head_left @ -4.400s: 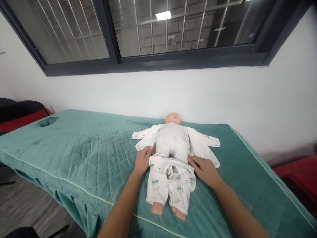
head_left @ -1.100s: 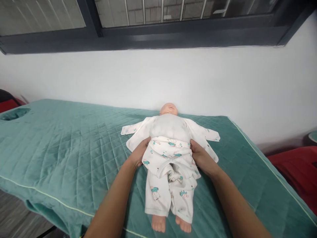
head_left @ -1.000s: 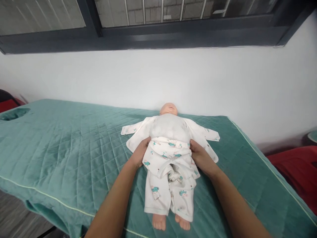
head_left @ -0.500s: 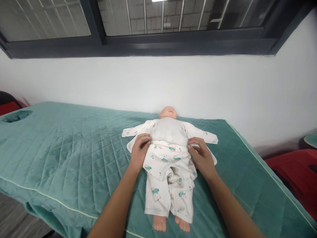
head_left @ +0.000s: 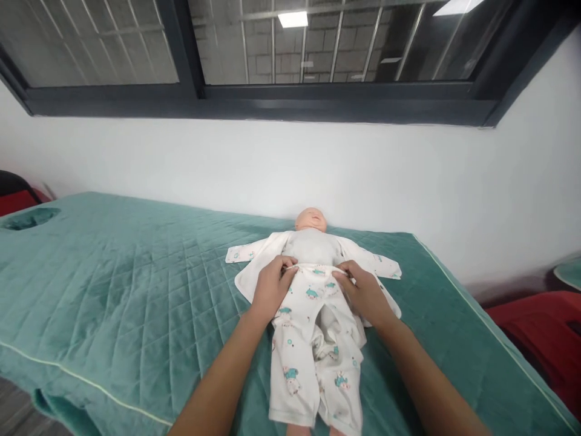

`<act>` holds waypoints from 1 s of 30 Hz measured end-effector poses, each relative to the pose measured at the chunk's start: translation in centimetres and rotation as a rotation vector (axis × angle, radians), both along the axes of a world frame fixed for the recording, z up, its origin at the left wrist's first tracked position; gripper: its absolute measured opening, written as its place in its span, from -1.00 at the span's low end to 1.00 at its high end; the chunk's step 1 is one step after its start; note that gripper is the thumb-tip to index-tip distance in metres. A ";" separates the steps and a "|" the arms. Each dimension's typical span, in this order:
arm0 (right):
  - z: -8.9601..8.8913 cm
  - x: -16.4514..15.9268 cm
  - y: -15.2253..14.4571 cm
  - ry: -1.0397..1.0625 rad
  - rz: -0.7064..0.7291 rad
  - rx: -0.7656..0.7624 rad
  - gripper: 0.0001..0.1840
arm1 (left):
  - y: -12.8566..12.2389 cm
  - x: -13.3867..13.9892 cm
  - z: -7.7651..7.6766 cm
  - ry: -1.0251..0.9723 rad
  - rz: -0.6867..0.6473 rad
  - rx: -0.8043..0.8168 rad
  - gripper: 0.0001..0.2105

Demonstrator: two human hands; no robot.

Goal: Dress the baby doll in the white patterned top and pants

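Note:
A baby doll [head_left: 311,220] lies on its back on a green quilted bed [head_left: 136,290], head toward the white wall. An open white jacket [head_left: 363,260] is spread under it. White printed trousers [head_left: 313,339] cover its legs up to the belly. My left hand [head_left: 271,286] grips the waistband on the doll's left side as seen. My right hand [head_left: 362,292] grips the waistband on the other side. The doll's feet are cut off by the bottom edge.
A white wall with a dark-framed window [head_left: 290,103] rises behind the bed. A face hole [head_left: 28,218] sits in the bed at the far left. Red seating [head_left: 540,339] stands to the right of the bed, and a red and black seat [head_left: 18,197] at the left.
Both hands have pulled the trousers' waistband higher, from the hips up to the belly. The trouser legs now stretch longer over the doll's legs. The view has tilted up slightly.

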State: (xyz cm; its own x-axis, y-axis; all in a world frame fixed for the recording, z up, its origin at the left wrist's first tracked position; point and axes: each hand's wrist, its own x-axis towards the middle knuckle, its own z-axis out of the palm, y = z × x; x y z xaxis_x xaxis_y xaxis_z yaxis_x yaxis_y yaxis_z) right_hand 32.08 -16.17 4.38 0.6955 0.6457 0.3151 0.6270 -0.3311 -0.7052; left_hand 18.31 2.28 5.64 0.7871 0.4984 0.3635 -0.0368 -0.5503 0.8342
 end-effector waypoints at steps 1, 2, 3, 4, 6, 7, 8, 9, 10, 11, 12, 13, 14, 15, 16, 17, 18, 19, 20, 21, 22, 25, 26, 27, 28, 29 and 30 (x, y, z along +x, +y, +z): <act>0.5 0.5 0.7 0.019 -0.026 -0.028 -0.73 | 0.3 0.8 0.3 0.005 0.034 -0.038 -0.86; 0.8 1.1 1.4 0.045 -0.040 -0.023 -0.71 | 0.8 1.6 0.5 0.003 0.063 -0.093 -0.85; 0.9 1.6 1.9 0.083 -0.042 0.015 -0.69 | 1.2 2.3 0.5 -0.003 0.070 -0.176 -0.84; 0.8 2.1 2.4 0.135 -0.036 0.075 -0.67 | 1.8 2.8 0.4 -0.008 0.047 -0.288 -0.84; 0.0 2.8 2.7 0.284 -0.021 0.213 -0.62 | 2.9 3.4 -0.1 0.004 -0.063 -0.554 -0.82; -0.5 3.1 2.7 0.371 -0.017 0.270 -0.60 | 3.4 3.4 -0.5 0.019 -0.129 -0.669 -0.79; -1.1 3.3 2.4 0.454 -0.015 0.313 -0.58 | 3.9 3.3 -0.9 0.030 -0.184 -0.754 -0.77; -1.6 3.5 2.1 0.527 -0.015 0.339 -0.56 | 4.4 3.1 -1.2 0.037 -0.221 -0.807 -0.75; -2.0 3.7 1.7 0.583 -0.015 0.346 -0.55 | 4.8 2.8 -1.5 0.042 -0.237 -0.835 -0.73; -2.3 3.8 1.2 0.616 -0.009 0.331 -0.54 | 5.0 2.6 -1.6 0.050 -0.241 -0.846 -0.72; -2.4 4.1 0.8 0.621 0.008 0.298 -0.54 | 5.2 2.3 -1.6 0.063 -0.239 -0.840 -0.72; -2.5 4.3 0.3 0.606 0.037 0.253 -0.54 | 5.4 2.0 -1.5 0.084 -0.235 -0.817 -0.72; -2.5 4.5 -0.2 0.582 0.077 0.201 -0.55 | 5.5 1.6 -1.3 0.112 -0.238 -0.776 -0.72; -2.4 4.8 -0.6 0.562 0.126 0.144 -0.57 | 5.6 1.3 -0.9 0.144 -0.249 -0.721 -0.72; -2.3 5.0 -1.1 0.551 0.179 0.093 -0.59 | 5.7 0.9 -0.6 0.179 -0.267 -0.659 -0.73; -2.2 5.2 -1.5 0.546 0.230 0.050 -0.61 | 5.8 0.5 -0.2 0.217 -0.292 -0.597 -0.75; -2.1 5.3 -1.9 0.541 0.274 0.015 -0.64 | 5.9 0.2 0.1 0.255 -0.322 -0.540 -0.76; -2.0 5.3 -2.2 0.525 0.305 -0.012 -0.67 | 5.9 -0.2 0.4 0.291 -0.356 -0.487 -0.78; -1.9 5.3 -2.4 0.495 0.319 -0.035 -0.70 | 6.0 -0.4 0.7 0.324 -0.387 -0.435 -0.79; -1.7 5.1 -2.5 0.456 0.319 -0.053 -0.74 | 6.0 -0.6 0.8 0.348 -0.410 -0.382 -0.79; -1.6 4.9 -2.5 0.419 0.308 -0.069 -0.78 | 5.9 -0.7 0.9 0.366 -0.419 -0.328 -0.79; -1.4 4.1 -2.0 0.346 0.228 -0.123 -0.88 | 5.4 -0.3 0.7 0.375 -0.348 -0.192 -0.80; -1.5 4.0 -1.8 0.333 0.192 -0.147 -0.91 | 5.1 0.0 0.5 0.368 -0.290 -0.167 -0.81; -1.6 3.9 -1.5 0.323 0.150 -0.169 -0.93 | 4.8 0.3 0.3 0.358 -0.217 -0.154 -0.82; -1.9 3.9 -1.2 0.314 0.102 -0.185 -0.92 | 4.5 0.6 0.0 0.348 -0.134 -0.148 -0.82; -2.2 4.0 -0.9 0.304 0.052 -0.189 -0.91 | 4.3 0.9 -0.2 0.338 -0.051 -0.140 -0.81; -2.5 4.1 -0.7 0.296 0.009 -0.184 -0.89 | 4.1 1.2 -0.5 0.333 0.021 -0.121 -0.81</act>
State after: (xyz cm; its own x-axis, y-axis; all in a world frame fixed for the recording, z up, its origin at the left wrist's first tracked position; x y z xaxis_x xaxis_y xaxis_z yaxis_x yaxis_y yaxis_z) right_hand 36.19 -16.85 1.88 0.7331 0.6797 -0.0215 0.4078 -0.4647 -0.7859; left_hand 19.49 6.33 5.15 0.8418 0.5392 0.0260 0.2581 -0.4442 0.8580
